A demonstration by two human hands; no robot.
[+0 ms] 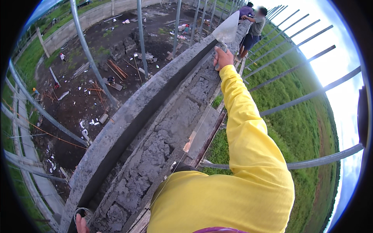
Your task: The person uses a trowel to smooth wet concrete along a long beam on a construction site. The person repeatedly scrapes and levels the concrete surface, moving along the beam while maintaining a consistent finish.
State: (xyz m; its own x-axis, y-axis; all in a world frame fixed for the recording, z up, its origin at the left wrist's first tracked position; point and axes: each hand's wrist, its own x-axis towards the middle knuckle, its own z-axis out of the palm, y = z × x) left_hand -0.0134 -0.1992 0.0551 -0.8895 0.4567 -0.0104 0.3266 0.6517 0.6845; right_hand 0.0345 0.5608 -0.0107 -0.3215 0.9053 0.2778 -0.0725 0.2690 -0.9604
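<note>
My right hand (pixel 224 58) reaches far forward, its fingers wrapped around the handle of a trowel (pixel 227 29). The trowel's broad grey blade is raised above the far stretch of the wall. At the lower left, only some fingers of my left hand (pixel 81 224) show; they look stretched out, beside a round, ring-like end (pixel 82 212) that may be a pipe. Rough wet mortar (pixel 142 171) covers the block course running away from me. Alongside it on the left stands a smoother concrete edge (pixel 116 125), with a dark gap between.
Metal posts (pixel 90 54) rise along the left; more bars (pixel 311 101) stick out at the right. A taut string (pixel 202 120) and a board (pixel 204 132) follow the wall's right side. Two people (pixel 252 27) are at the far end. Ground with scattered debris lies well below.
</note>
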